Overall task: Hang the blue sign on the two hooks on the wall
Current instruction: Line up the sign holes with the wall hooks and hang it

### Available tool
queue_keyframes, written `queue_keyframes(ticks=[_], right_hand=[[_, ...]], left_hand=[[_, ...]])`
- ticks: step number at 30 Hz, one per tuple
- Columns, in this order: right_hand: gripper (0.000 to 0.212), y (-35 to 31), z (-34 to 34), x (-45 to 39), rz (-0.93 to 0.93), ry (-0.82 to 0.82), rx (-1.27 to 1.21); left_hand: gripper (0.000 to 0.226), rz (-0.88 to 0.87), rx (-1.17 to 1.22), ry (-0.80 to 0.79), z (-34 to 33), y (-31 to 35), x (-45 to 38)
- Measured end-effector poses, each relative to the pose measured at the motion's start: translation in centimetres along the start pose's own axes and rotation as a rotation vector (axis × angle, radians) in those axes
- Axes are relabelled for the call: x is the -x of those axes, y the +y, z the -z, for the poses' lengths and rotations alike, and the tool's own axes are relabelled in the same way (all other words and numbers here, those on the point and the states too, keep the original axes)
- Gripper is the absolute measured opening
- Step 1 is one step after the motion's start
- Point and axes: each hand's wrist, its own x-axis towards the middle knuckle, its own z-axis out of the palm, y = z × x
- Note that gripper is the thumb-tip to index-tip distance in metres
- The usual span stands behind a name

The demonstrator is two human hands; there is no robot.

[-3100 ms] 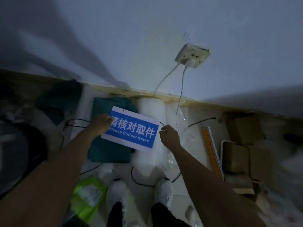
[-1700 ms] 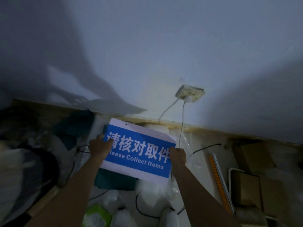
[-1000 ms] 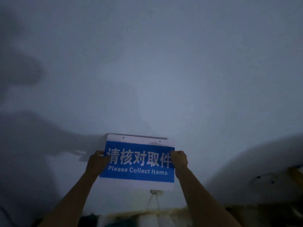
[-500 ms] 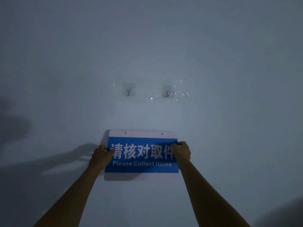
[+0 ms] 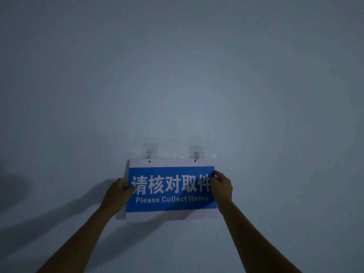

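Observation:
The blue sign (image 5: 171, 189) with white borders and the words "Please Collect Items" is held flat against the wall. My left hand (image 5: 117, 193) grips its left edge and my right hand (image 5: 222, 185) grips its right edge. Two clear adhesive hooks are stuck on the wall just above it, the left hook (image 5: 149, 152) and the right hook (image 5: 196, 153). The sign's two small holes in the top white border lie directly under the hook tips; whether a hook passes through a hole I cannot tell.
A plain pale wall (image 5: 177, 75) fills the whole view in dim light. A scrap of clear film (image 5: 213, 155) clings to the wall right of the right hook. Shadows of my arms fall to the lower left.
Both hands have raised the sign from the cluttered floor up the wall. In the last half second its top edge rose from well below the hooks to just under them.

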Motion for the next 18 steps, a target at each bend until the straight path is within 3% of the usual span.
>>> queue_keyframes(ticks=[5, 18], right_hand=[[0.032, 0.9, -0.1, -0.3, 0.076, -0.018, -0.046], [0.031, 4.8, -0.9, 0.2, 0.07, 0.087, -0.123]], left_hand=[[0.021, -0.073, 0.012, 0.039, 0.0, -0.9, 0.1], [0.02, -0.198, -0.071, 0.12, -0.5, -2.8, 1.6]])
